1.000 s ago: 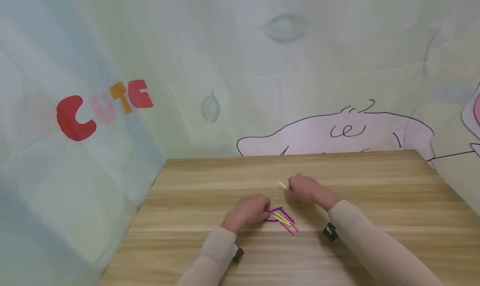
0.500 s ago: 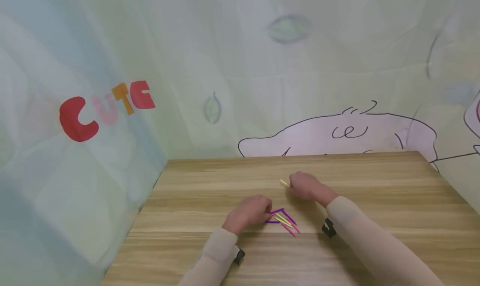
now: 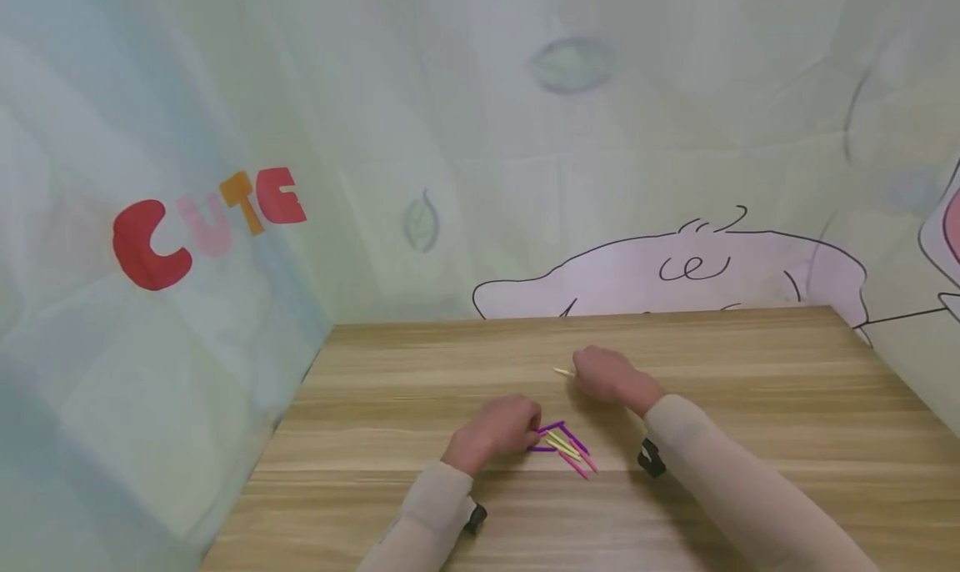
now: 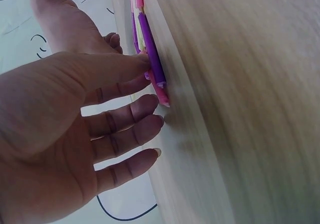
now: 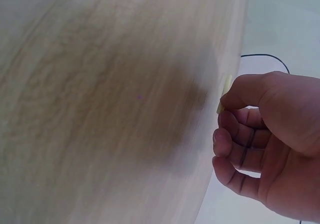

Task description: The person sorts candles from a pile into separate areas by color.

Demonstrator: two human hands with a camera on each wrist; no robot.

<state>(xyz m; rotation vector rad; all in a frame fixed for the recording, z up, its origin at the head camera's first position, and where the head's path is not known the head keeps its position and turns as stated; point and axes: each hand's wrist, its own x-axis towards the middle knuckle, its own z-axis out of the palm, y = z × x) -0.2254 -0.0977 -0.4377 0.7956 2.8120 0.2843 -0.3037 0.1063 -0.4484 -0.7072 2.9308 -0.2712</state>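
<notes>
In the head view my right hand (image 3: 603, 373) pinches a pale yellow stick (image 3: 562, 372) above the far middle of the table. The right wrist view shows that yellow stick (image 5: 227, 84) between thumb and index finger, the other fingers curled. My left hand (image 3: 498, 429) is at the left end of a small group of sticks. In the left wrist view its thumb and index finger pinch a pink stick (image 4: 161, 95), partly hidden behind a purple stick (image 4: 151, 49). The group has yellow sticks (image 3: 564, 445), pink sticks (image 3: 573, 464) and purple sticks (image 3: 575, 439), lying close together and partly overlapping.
The wood-grain table (image 3: 360, 489) stands against a printed cloth backdrop (image 3: 450, 138) at the back and left. Black wrist devices (image 3: 651, 458) sit under both sleeves.
The yellow stick in my right hand has tilted to lie flatter, and that hand has shifted slightly left. My left hand and the group of sticks stay in place; the view shifts slightly.
</notes>
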